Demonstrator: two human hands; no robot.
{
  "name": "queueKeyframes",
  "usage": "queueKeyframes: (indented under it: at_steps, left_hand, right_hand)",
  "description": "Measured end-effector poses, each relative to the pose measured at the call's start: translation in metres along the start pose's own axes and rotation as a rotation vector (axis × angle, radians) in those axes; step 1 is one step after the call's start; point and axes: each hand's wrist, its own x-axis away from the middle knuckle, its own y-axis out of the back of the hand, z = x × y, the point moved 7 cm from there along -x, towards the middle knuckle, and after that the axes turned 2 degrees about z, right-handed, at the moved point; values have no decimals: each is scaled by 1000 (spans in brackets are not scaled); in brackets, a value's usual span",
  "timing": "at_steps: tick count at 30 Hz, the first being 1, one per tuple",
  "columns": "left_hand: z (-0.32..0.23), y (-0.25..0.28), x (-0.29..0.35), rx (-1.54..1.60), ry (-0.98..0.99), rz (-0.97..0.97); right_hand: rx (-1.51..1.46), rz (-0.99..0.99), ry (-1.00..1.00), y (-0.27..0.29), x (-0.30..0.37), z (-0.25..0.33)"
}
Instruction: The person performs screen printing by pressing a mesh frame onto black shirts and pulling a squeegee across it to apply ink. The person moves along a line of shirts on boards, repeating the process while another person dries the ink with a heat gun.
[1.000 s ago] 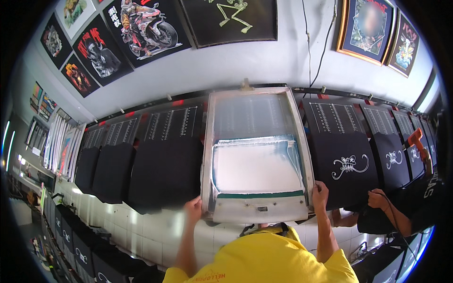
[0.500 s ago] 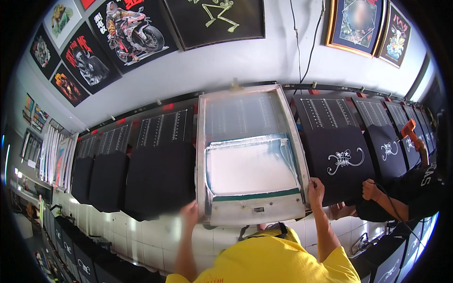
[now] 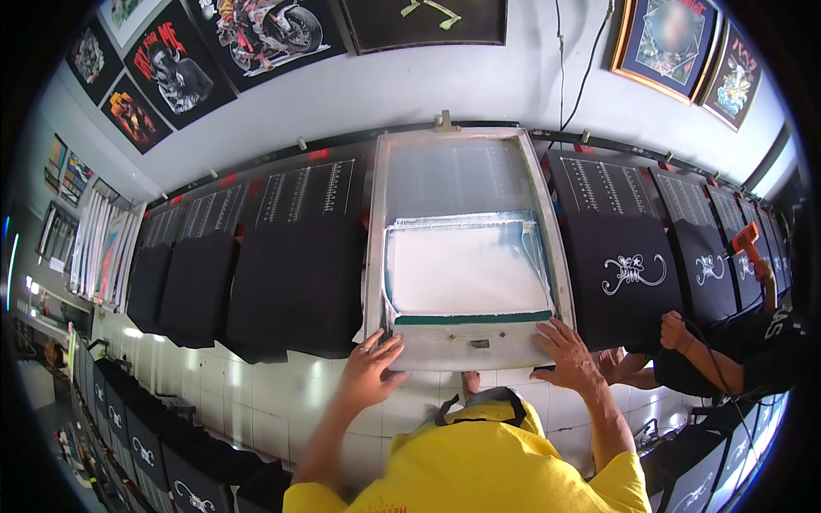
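Note:
A screen-printing frame [image 3: 469, 349] with a pale rim lies over one of the black garment boards in the middle. White ink [image 3: 466, 272] covers much of its mesh, edged in blue-green, and a dark green strip [image 3: 470, 320] runs along the near side. My left hand [image 3: 369, 369] rests at the frame's near left corner, fingers apart. At the near right corner my right hand [image 3: 571, 355] lies with its fingers spread on the rim. Neither hand holds anything. What lies beneath the frame is hidden.
Black garments [image 3: 299, 282] on boards line up to the left. To the right, a garment [image 3: 624, 265] carries a white print. A person [image 3: 718, 359] there has an orange heat gun or drill-like tool [image 3: 746, 239]. More printed black garments [image 3: 192, 462] stand behind me, lower left.
Both hands have shifted from the frame's sides onto its near corners, with fingers now spread. The whole view has tilted, so the frame and boards appear higher in the picture.

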Motion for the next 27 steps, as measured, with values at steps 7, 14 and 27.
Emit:
queueKeyframes:
  at_steps: [7,14,27]
  left_hand:
    - [5,-14,-28,-108,-30,82]
    - [2,-7,-84,-214,41,117]
    - [13,12,-90,-96,118,30]
  right_hand:
    - [87,62,102,11,-22,-3]
    - [186,3,-107,11,-52,-20]
    - [125,-88,-39,29,-61,-6]
